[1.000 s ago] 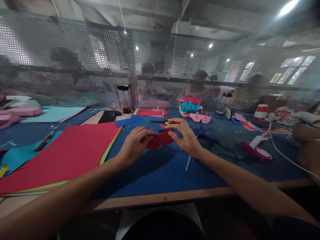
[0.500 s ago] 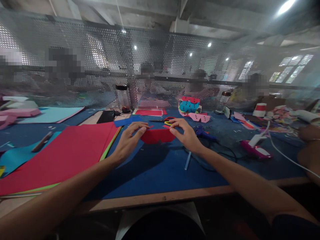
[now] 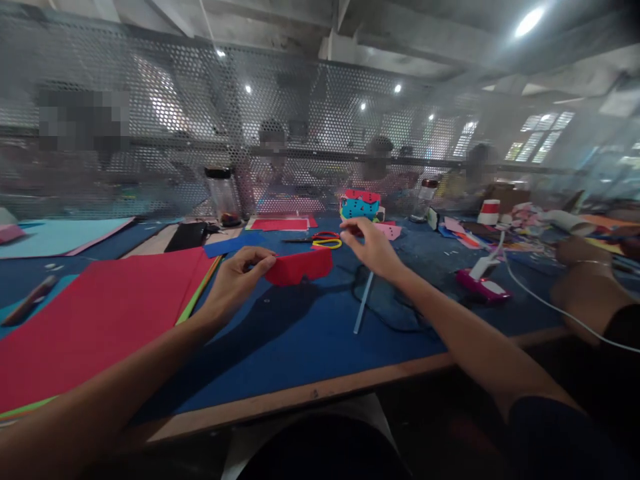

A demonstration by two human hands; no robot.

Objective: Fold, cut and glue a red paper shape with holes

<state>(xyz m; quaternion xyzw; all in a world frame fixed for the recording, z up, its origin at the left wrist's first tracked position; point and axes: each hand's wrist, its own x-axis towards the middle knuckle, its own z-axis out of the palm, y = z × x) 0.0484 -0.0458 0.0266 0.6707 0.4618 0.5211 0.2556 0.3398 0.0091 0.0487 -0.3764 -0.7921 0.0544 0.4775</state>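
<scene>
My left hand [image 3: 246, 275] pinches the left end of a red paper cutout [image 3: 300, 267], which has a small notch in its lower edge. The cutout is held above the blue table surface and casts a shadow. My right hand [image 3: 371, 248] is off the cutout, with fingers bent and apart and nothing visible in them. Just beyond it stand dotted paper cutouts in red and blue [image 3: 361, 207]; a pink dotted cutout [image 3: 390, 231] is partly behind the hand. Scissors [image 3: 325, 241] with red and yellow handles lie behind the red cutout.
Large red paper sheets [image 3: 115, 300] cover the left side. A translucent stick [image 3: 363, 303] lies by a dark cable. Farther right are a magenta power strip [image 3: 483, 285] and another person's arm [image 3: 585, 287]. A glass bottle [image 3: 224, 197] stands before the perforated metal screen [image 3: 310, 133].
My right hand has let go of the red cutout and moved up towards the dotted cutouts. My left hand keeps hold of it, now tilted. The view has turned right.
</scene>
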